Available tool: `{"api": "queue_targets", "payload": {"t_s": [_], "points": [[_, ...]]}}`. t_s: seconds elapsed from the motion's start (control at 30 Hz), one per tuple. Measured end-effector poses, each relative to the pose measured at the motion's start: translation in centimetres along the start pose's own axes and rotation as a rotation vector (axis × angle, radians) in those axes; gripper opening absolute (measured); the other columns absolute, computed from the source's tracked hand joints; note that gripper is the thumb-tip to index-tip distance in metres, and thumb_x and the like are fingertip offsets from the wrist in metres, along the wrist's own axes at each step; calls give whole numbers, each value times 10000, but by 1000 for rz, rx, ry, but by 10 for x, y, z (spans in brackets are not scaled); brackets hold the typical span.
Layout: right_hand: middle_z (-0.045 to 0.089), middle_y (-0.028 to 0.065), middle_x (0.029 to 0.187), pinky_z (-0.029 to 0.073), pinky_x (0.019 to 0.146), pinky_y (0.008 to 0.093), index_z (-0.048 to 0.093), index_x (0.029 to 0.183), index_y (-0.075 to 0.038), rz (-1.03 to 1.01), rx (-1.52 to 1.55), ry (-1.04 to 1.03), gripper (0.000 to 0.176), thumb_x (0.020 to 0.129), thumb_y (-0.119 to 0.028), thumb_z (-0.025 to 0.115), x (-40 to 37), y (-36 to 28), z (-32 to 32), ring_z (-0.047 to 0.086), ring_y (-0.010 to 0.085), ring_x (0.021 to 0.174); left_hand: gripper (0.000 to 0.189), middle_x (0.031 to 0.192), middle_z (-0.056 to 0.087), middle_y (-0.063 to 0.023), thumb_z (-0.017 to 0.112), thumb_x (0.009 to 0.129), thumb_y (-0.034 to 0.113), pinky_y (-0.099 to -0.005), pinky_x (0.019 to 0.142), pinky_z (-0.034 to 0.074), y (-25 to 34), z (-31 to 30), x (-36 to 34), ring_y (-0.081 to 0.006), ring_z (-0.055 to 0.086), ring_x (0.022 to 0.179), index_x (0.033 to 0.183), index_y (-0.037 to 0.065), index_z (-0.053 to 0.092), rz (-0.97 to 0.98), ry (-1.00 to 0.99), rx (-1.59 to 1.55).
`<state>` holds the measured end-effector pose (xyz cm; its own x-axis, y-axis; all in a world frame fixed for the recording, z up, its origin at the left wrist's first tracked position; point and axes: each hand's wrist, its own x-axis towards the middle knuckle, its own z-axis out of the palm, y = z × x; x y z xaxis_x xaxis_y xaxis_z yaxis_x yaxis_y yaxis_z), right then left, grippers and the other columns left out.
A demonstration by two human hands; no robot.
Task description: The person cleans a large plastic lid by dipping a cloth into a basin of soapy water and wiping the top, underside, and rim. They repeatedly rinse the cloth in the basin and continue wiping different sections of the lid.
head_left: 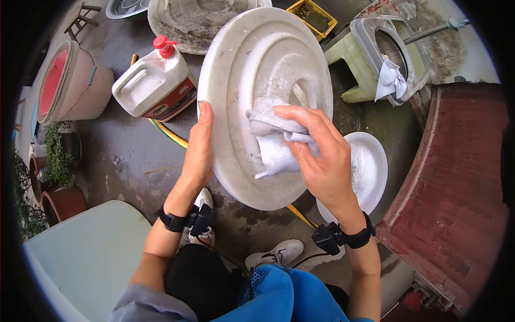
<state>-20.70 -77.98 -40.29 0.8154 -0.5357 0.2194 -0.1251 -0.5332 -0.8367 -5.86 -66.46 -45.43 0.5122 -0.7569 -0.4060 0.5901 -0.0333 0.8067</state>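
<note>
A large round off-white plastic lid [229, 80] with ringed ridges is held tilted up in front of me. My left hand [197, 147] grips its left edge, thumb on the near face and the other fingers hidden behind. Bunched in my right hand [326, 155] is a wet whitish cloth [276, 153], pressed against the lid's face right of its middle. Below the lid's right side, a white basin [375, 166] holds sudsy water. A white jug [142, 83] with a red pump top stands on the ground to the left of the lid.
Another round lid [182, 27] lies behind, near a yellow crate [322, 24]. At right are a pale green stool-like frame [348, 64] with a white cloth [390, 78] and a dark red surface [456, 198]. A pink bucket [88, 88], potted plants [58, 153] and a pale tabletop [96, 252] line the left. A yellow hose [174, 137] crosses the wet ground.
</note>
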Motion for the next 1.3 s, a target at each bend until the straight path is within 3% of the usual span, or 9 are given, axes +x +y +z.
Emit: {"api": "queue_targets", "payload": {"t_s": [0.13,0.37,0.43,0.6,0.7,0.77,0.9,1.23,1.3], "points": [[525,104,1203,505,768,379,601,1107,-114,-204,-119,36,426,729,82,605,41,11,51,606,297,963,840,1237,529,-186,317,912,662,-328,912,456,-2,-10,-1,-212,562,1082,1313,-70,407,-15,1,-46],[470,115,1264,487,793,405,536,1190,-79,59,-353,144,397,805,-80,631,41,38,76,555,330,1019,821,1196,562,-157,308,917,658,-308,896,457,-10,-26,8,-188,562,1062,1292,-58,451,-33,149,-19],[443,163,1271,469,826,412,465,1267,-20,-82,-387,69,516,798,-129,650,28,18,79,510,351,1045,749,1285,505,-123,330,917,647,-344,964,429,-7,-29,9,-201,515,1147,1346,38,405,-90,10,-102],[421,188,1257,465,836,399,445,1284,-12,-107,-332,-126,624,722,-71,708,-5,12,84,498,335,986,710,1219,561,-132,323,935,616,-361,952,443,-12,-28,13,-222,557,1107,1325,33,431,-51,-67,-259],[427,176,1231,469,823,396,472,1244,-13,-174,-351,-59,609,691,-42,726,17,27,86,508,340,973,725,1185,563,-126,286,951,603,-314,893,463,-9,-26,11,-185,567,1058,1316,-7,430,-8,22,-129],[470,170,1216,452,855,403,545,1150,-32,-118,-309,31,444,735,-74,697,44,29,82,540,355,1013,682,1207,544,-85,362,934,602,-347,912,459,-10,-27,12,-195,555,1065,1355,65,392,-44,37,-114],[466,162,1200,454,835,415,528,1127,-61,-67,-337,170,433,729,-69,698,87,41,73,523,350,986,677,1212,522,-71,371,933,599,-331,913,451,-8,-26,7,-172,525,1086,1375,86,368,-83,48,-82],[512,130,1149,454,793,403,554,1085,-81,-60,-210,-350,456,658,-8,698,-19,16,67,531,346,922,668,1277,500,-119,345,955,566,-351,965,431,-3,-28,13,-213,525,1138,1376,48,356,-36,18,-179],[508,107,1137,476,751,388,551,1100,-87,-91,-253,-331,456,673,-1,689,-15,21,63,528,313,913,681,1270,503,-119,342,952,575,-354,964,432,-8,-25,12,-212,526,1136,1374,41,357,-47,13,-181]]}}
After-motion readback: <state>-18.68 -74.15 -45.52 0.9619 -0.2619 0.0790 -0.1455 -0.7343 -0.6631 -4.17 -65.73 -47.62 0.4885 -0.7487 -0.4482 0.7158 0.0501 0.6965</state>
